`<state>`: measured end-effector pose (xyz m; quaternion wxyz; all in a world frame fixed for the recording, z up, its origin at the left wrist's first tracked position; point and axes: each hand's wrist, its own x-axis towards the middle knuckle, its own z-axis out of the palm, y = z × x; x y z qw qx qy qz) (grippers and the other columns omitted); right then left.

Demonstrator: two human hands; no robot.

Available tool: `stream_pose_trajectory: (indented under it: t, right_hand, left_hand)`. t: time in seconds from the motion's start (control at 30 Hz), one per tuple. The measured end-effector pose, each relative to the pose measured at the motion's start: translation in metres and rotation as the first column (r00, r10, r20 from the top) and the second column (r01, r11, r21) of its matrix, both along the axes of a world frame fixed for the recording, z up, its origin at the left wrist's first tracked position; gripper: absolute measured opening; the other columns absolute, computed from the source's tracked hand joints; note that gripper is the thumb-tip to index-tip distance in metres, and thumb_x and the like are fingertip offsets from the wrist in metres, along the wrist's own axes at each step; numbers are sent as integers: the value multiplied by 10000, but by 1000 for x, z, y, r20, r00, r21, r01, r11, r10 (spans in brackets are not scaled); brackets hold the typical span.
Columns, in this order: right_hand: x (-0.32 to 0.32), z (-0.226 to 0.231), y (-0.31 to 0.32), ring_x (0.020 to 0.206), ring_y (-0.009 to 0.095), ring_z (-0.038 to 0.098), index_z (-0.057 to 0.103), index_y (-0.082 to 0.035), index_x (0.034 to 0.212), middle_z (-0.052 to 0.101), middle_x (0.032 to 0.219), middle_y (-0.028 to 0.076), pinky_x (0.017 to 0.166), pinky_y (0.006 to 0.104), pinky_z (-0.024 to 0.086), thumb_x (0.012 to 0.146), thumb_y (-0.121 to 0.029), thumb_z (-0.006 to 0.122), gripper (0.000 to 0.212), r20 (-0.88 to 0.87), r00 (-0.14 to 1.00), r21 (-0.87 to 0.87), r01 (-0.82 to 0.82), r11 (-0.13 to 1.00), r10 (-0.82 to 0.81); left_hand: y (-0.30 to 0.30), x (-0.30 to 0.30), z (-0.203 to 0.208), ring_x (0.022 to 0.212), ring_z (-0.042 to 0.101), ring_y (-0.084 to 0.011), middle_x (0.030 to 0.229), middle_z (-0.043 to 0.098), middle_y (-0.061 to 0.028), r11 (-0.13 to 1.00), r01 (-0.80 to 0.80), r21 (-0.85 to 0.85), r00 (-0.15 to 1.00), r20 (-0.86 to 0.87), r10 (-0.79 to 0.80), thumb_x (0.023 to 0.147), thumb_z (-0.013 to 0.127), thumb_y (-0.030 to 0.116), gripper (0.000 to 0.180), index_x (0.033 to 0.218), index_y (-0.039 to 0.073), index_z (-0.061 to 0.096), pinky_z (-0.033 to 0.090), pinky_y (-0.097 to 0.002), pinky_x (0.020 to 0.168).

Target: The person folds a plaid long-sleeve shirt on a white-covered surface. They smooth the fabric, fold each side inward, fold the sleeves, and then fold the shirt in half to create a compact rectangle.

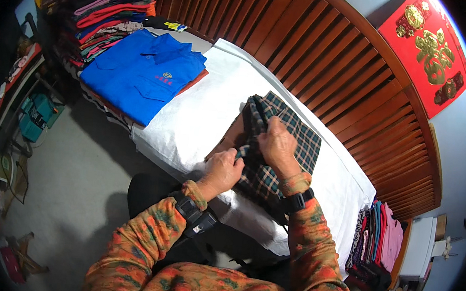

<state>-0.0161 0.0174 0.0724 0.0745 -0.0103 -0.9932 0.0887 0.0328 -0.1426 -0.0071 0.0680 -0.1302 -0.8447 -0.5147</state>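
Note:
A dark green plaid garment (306,134) with pale and orange lines lies partly folded on the white sheet (190,122) in front of me. My left hand (223,171) is closed on the garment's left edge, pinching the cloth near its lower side. Farther up, my right hand (277,143) grips the same cloth around its middle, fingers curled in. Between the hands the fabric is bunched. A flat brown piece (235,128) shows beside the plaid on the left; I cannot tell whether it is lining or something underneath.
A folded blue shirt (140,71) tops a pile at the left end. Behind it rises a tall stack of folded clothes (112,10). More clothes (378,230) stand at the right end. A slatted wooden headboard (329,54) runs along the far side. A teal box (38,117) is at far left.

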Motion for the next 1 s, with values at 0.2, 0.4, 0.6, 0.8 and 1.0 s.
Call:
stream_pose_trajectory:
  t: [0.2, 0.4, 0.6, 0.8, 1.0]
  right_hand:
    - [3, -19, -10, 866, 400, 700, 527, 32, 1238, 699, 954, 248, 755, 455, 557, 961, -255, 654, 419, 8, 957, -439, -259, 861, 291]
    - [30, -38, 36, 978, 301, 688, 600, -10, 1175, 674, 1092, 199, 847, 381, 545, 990, -55, 558, 195, -47, 960, -342, -274, 899, 275]
    - [33, -49, 117, 994, 343, 671, 649, -24, 1097, 673, 1036, 188, 872, 409, 537, 944, -2, 570, 173, -46, 992, -385, -129, 914, 121]
    - [-3, -62, 210, 1125, 419, 563, 559, -85, 1305, 592, 1224, 199, 966, 492, 485, 850, 17, 567, 466, -107, 981, -29, 157, 987, -159]
    - [-36, -70, 240, 1232, 412, 546, 449, -75, 1439, 561, 1351, 229, 1073, 466, 453, 836, 12, 615, 632, 57, 987, -167, 156, 973, -148]
  left_hand:
    - [-23, -8, -1, 813, 650, -484, 805, 660, -275, 963, -95, -254, 968, 202, 149, 870, 646, 245, 273, 813, -13, 576, 509, -555, 737]
    - [-34, -6, 14, 876, 670, -455, 920, 680, -250, 912, -15, -410, 961, 246, 126, 872, 658, 231, 292, 1010, -7, 561, 526, -558, 763]
    - [-34, -5, 20, 957, 650, -445, 1116, 613, -273, 863, -54, -502, 985, 116, 129, 871, 728, 371, 544, 1139, -61, 536, 529, -540, 816]
    - [-39, -23, 10, 966, 669, -433, 1012, 665, -296, 931, 122, -344, 896, 442, 46, 797, 789, 361, 574, 1102, -66, 554, 530, -459, 809]
    - [-34, -41, 11, 923, 676, -438, 943, 691, -267, 906, 216, -363, 875, 485, -14, 790, 729, 244, 344, 922, -60, 637, 530, -486, 814]
